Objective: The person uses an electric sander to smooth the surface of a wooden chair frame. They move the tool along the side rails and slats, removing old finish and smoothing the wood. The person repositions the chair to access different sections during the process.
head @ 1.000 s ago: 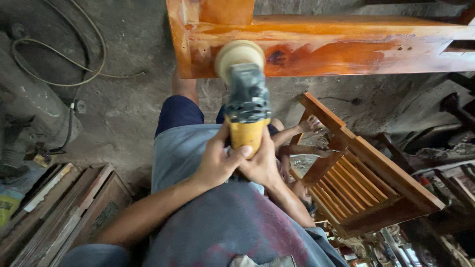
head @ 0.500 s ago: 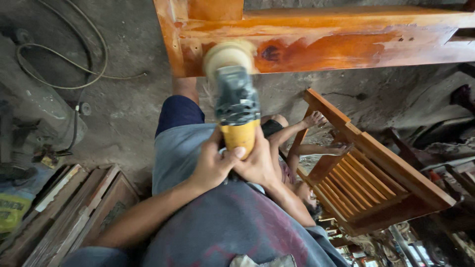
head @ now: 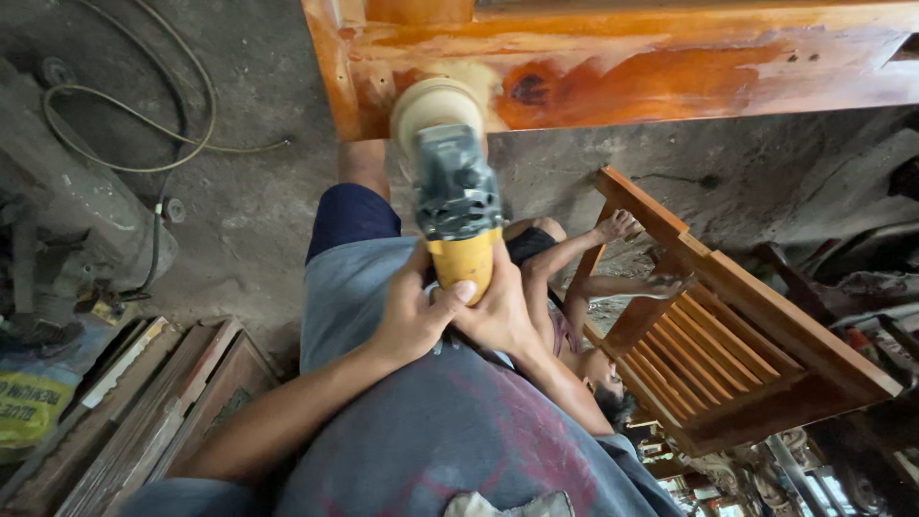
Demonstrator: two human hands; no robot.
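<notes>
Hands (head: 459, 321) gripping polisher (head: 458, 206), pad on beam (head: 670, 77)

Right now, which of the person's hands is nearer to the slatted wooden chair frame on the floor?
Right. The right hand grips the polisher on the side toward the slatted chair frame; the left hand wraps the opposite side, farther away.
</notes>
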